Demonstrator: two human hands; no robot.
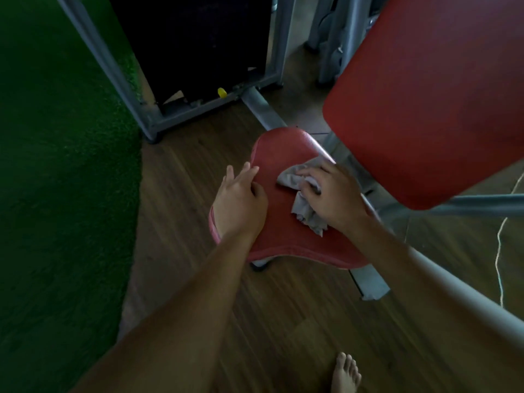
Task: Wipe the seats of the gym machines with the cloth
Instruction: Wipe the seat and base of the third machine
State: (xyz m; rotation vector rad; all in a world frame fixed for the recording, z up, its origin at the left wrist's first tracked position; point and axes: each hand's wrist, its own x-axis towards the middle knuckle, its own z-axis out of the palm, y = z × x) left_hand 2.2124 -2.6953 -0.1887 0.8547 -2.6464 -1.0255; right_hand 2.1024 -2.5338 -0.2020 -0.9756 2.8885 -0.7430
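The red seat (283, 154) sits at centre, over the wooden floor (283, 321). The left hand (241, 202) rests on its 9 o'clock edge, fingers straight and close together, steadying the pad. The right hand (331, 194) bears down at the seat's 3 o'clock side, fingers curled over the bunched grey cloth (304, 214), which lies on the seat surface.

Judgement: wiping is in progress; the share already covered cannot be told. Recommended: flatten the cloth, hold firm pressure, overlap strokes out to the rim, and lift the left hand to clean beneath it.

The red backrest (425, 95) overhangs at 1 o'clock and likely limits reach there. The green turf (56, 165) at 9 o'clock, the weight stack (192, 38) at 11 o'clock and a pale cord (499, 251) at 3 o'clock lie apart from the work.
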